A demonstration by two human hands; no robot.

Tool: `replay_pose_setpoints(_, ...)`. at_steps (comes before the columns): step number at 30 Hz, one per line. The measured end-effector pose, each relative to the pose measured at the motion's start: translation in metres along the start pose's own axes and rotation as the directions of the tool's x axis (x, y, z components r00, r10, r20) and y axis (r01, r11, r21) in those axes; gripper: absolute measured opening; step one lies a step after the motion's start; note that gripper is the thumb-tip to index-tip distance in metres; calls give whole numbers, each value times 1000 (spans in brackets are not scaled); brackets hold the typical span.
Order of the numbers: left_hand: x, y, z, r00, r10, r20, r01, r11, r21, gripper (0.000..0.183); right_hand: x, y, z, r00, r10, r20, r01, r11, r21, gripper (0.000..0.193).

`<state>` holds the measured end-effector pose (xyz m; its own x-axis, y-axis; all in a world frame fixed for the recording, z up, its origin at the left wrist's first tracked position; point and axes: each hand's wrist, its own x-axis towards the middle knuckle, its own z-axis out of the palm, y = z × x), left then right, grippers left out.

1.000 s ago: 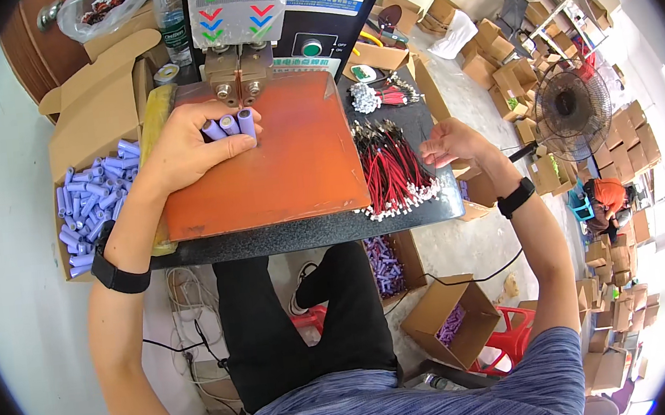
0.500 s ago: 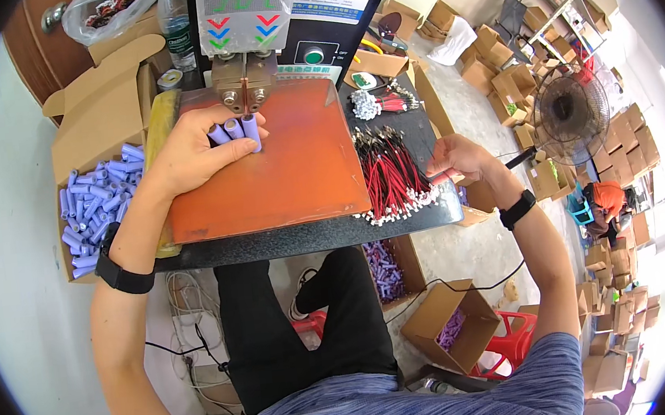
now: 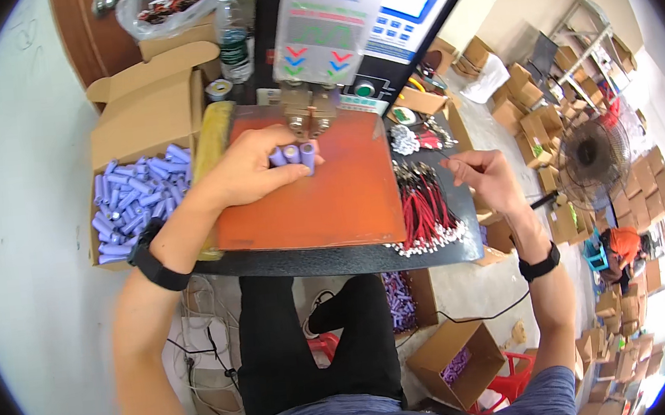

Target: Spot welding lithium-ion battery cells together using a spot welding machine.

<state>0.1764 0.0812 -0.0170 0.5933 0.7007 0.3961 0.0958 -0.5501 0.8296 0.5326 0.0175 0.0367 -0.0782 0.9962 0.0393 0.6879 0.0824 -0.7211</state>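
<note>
Batteries (image 3: 291, 155), three small purple tubes, stand side by side in the left hand (image 3: 237, 171), near 12 o'clock on the orange mat (image 3: 333, 211). That hand is curled snugly around them, thumb on the person's side. The metal tips (image 3: 310, 117) of the big machine (image 3: 327, 28) hang right by the battery tops; I cannot tell if they touch.

The two hands are apart. The right hand (image 3: 488, 180) is at 3 o'clock from the mat, thumb and first finger close together. I cannot tell if it grips anything. Just beside it, a pile of red and black wires (image 3: 427, 206) with white ends lies on the black bench (image 3: 463, 231). A smaller white and red bunch (image 3: 410, 138) lies at 2 o'clock.

At 9 o'clock, an open brown box (image 3: 141, 90) holds lots of loose purple tubes (image 3: 143, 190). At 11 o'clock are a clear bottle (image 3: 233, 47) and a round tin (image 3: 219, 89). A fan (image 3: 593, 157) is well apart, at 3 o'clock.
</note>
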Motion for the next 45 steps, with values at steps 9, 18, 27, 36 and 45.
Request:
replay_pose_setpoints(9,0,7,0,999,-45,20,44,998,45,23,38,-70,92,963,-269,-31,270,957,107,16)
replay_pose_setpoints(18,-1,-1,3,990,106,-90,-90,983,162,24,54,-68,139,930,-293,-224,357,866,350,10)
replay_pose_setpoints(27,-1,16,1,997,-48,-52,53,995,86,31,52,-63,139,902,-318,-293,420,804,421,4)
replay_pose_setpoints(36,-1,2,-4,990,-143,-2,143,989,23,26,47,-77,142,845,-448,-291,393,890,-230,8)
replay_pose_setpoints(45,0,9,-2,994,-26,-103,36,994,99,23,42,-80,143,877,-436,-203,478,839,262,21)
